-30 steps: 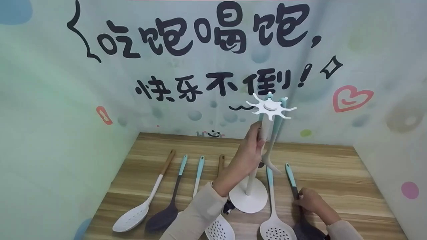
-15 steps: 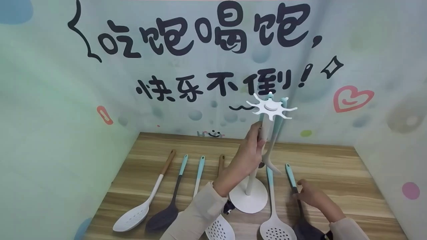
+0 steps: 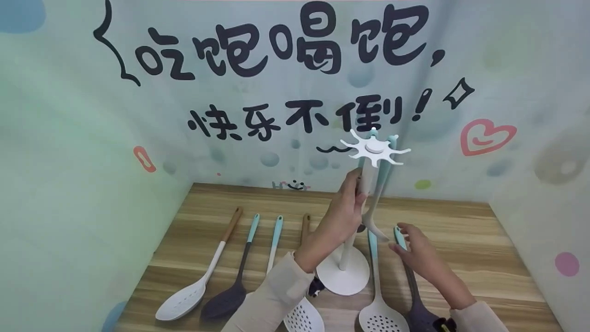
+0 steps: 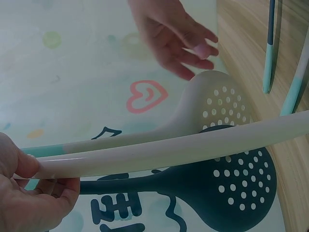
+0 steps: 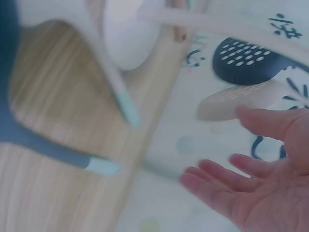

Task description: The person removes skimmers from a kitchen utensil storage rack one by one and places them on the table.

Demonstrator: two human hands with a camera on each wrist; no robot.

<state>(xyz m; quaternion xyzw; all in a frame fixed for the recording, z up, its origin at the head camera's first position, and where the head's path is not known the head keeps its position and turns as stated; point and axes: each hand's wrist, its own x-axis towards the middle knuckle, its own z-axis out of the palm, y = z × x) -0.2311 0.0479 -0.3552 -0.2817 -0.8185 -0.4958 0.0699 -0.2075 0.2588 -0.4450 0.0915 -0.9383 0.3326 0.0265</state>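
My left hand [image 3: 334, 223] grips the pole of a white utensil stand [image 3: 374, 146] with a star-shaped hook top. On the stand hang a light skimmer [image 4: 193, 104] and a dark skimmer [image 4: 246, 188], both perforated, seen in the left wrist view. My right hand [image 3: 421, 253] is spread near the turquoise handle end of a dark utensil [image 3: 415, 295] lying on the table; its head is partly cut off by the frame edge. In the right wrist view that hand's fingers are straight, with nothing between them and apart from the handle.
On the wooden table [image 3: 461, 240] lie a white slotted spoon [image 3: 182, 299], a dark utensil [image 3: 226, 299], a white skimmer [image 3: 304, 316] partly behind my left sleeve, and another white skimmer [image 3: 383, 318]. The stand's round base [image 3: 343, 281] sits between them. A printed cloth wall closes the back.
My right hand has moved from the dark utensil's shaft up toward its turquoise handle end, and its fingers have spread. My left hand and the stand have stayed in place.
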